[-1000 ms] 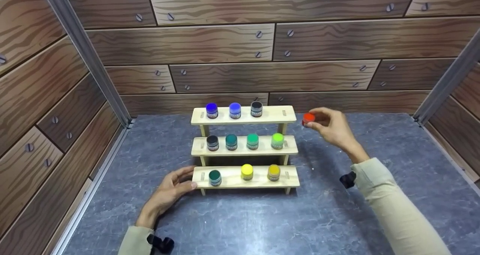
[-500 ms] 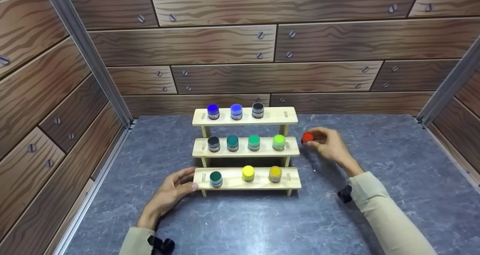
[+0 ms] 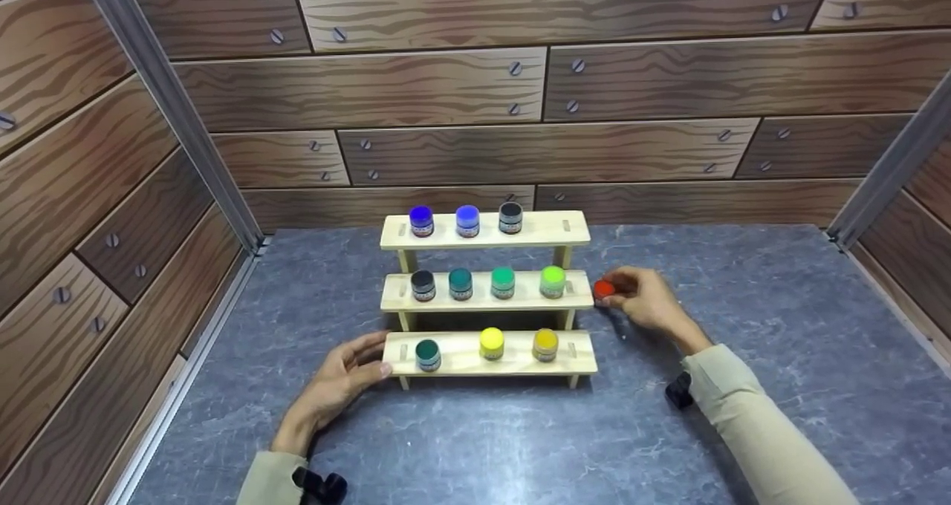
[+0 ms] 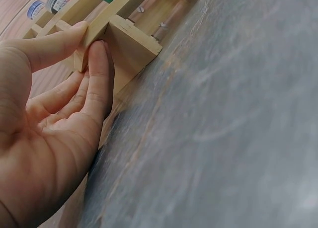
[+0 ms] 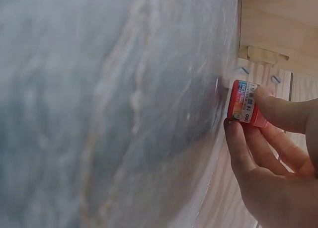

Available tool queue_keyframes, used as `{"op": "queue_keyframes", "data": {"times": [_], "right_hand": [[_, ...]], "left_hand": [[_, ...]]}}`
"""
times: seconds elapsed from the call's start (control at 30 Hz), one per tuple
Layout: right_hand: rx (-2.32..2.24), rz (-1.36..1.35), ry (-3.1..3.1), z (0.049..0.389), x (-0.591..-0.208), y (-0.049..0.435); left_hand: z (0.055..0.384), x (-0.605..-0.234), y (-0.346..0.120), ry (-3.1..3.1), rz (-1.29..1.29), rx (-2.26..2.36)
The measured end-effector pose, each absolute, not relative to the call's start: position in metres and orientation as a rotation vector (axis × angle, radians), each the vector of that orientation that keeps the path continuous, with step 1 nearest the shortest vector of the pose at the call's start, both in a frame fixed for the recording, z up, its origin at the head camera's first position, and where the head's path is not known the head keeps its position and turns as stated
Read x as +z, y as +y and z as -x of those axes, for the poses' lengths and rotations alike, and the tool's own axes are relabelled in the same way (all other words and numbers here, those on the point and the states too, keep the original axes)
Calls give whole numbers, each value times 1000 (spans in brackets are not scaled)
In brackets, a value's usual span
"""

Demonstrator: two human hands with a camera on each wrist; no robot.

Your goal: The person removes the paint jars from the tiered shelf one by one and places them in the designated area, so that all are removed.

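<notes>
A three-tier wooden display stand point(image 3: 457, 345) carries small paint jars. At the left end of its bottom tier, my left hand point(image 3: 334, 375) pinches the board between thumb and fingers; the left wrist view shows the thumb point(image 4: 62, 45) against the wood. My right hand point(image 3: 648, 301) pinches a red paint jar point(image 3: 603, 290) just off the right end of the middle tier. Seen from the right wrist, the jar point(image 5: 243, 101) has a printed label and sits between thumb and fingertips, close to the tabletop.
Blue, violet-blue and black jars point(image 3: 510, 218) stand on the top tier. Several dark to lime green jars point(image 3: 552, 282) line the middle one. Dark green, yellow and ochre jars point(image 3: 544, 345) are on the bottom. Wood-patterned walls point(image 3: 446, 89) enclose the grey tabletop point(image 3: 475, 438).
My right hand has brought the red paint jar down and nearer to me, from beside the top tier to beside the middle tier. The left hand keeps its place on the stand.
</notes>
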State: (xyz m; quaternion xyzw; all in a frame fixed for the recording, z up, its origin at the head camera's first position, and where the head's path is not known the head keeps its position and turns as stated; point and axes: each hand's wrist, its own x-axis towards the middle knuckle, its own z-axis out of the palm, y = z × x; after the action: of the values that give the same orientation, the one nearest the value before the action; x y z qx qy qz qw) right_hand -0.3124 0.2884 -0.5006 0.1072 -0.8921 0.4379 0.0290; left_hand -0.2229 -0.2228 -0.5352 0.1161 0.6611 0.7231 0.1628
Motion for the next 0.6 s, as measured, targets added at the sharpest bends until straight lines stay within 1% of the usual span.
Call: {"op": "queue_keyframes", "data": {"times": [0.6], "right_hand": [[1369,-271,-2822,310,-499,287]], "left_hand": [[221,-536,-223,1842,-328,2093]]}}
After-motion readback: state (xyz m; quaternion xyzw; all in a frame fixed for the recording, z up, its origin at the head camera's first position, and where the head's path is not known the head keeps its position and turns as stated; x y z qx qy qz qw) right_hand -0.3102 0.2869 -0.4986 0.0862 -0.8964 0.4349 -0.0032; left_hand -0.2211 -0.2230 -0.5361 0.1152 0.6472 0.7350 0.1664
